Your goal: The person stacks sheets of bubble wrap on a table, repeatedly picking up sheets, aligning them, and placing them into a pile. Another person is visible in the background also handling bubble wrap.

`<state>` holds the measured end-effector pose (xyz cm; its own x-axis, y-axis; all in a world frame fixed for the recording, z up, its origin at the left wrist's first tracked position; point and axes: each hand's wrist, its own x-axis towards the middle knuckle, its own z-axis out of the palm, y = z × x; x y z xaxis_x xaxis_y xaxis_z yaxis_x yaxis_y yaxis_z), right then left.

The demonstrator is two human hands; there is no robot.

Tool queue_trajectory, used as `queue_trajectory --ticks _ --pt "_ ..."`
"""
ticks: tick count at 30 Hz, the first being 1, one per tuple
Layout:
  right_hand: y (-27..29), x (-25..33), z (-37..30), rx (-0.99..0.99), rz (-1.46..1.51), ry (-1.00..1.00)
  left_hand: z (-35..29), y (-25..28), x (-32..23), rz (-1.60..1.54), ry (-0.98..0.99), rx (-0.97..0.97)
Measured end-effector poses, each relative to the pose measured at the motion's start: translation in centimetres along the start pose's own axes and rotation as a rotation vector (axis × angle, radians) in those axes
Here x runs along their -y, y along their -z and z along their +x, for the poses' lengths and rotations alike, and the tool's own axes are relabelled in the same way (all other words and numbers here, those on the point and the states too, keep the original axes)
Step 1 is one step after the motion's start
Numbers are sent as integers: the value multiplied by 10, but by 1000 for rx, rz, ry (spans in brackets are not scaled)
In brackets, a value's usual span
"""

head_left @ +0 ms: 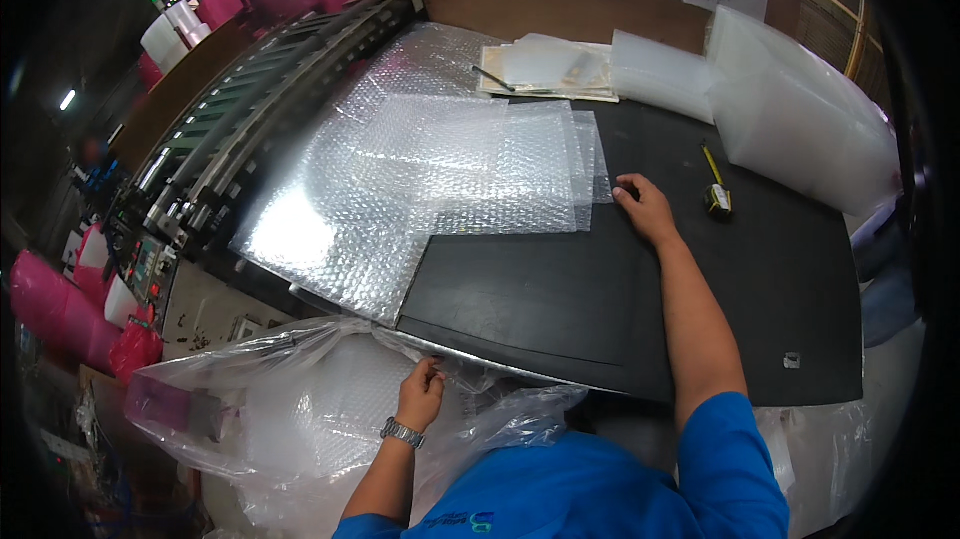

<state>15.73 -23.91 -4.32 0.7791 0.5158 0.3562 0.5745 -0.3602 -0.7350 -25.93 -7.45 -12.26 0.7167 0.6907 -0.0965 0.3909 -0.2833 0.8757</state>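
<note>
Several clear bubble wrap sheets (500, 164) lie overlapped on the black tabletop (530, 299), on top of a wider bubble wrap web (350, 209) that comes out of the machine. My right hand (645, 209) is just beside their right edge, fingers curved and apart, with nothing seen in them. Below the table's front edge hangs a large clear plastic bag (240, 359) with bubble wrap (330, 404) inside. My left hand (421, 399), a metal watch on its wrist, is closed at the bag's upper edge and seems to pinch the film; its fingertips are partly hidden.
A machine with rollers (210, 169) borders the table on the left. A yellow and black tape measure (718, 197) lies partly pulled out on the right. At the back are a pale board with a pen (490, 79), stacked sheets (660, 74) and a bulky plastic bundle (800, 114).
</note>
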Motion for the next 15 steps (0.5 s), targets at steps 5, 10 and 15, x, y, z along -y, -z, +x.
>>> queue_trajectory --ticks 5,10,15 --pt "0 -16 12 47 107 -95 -7 4 6 80 -10 -46" --pt "-3 -6 32 120 112 -171 -9 4 19 57 -86 -75" --pt "-27 34 52 154 60 -323 -8 3 24 -43 -17 -68"
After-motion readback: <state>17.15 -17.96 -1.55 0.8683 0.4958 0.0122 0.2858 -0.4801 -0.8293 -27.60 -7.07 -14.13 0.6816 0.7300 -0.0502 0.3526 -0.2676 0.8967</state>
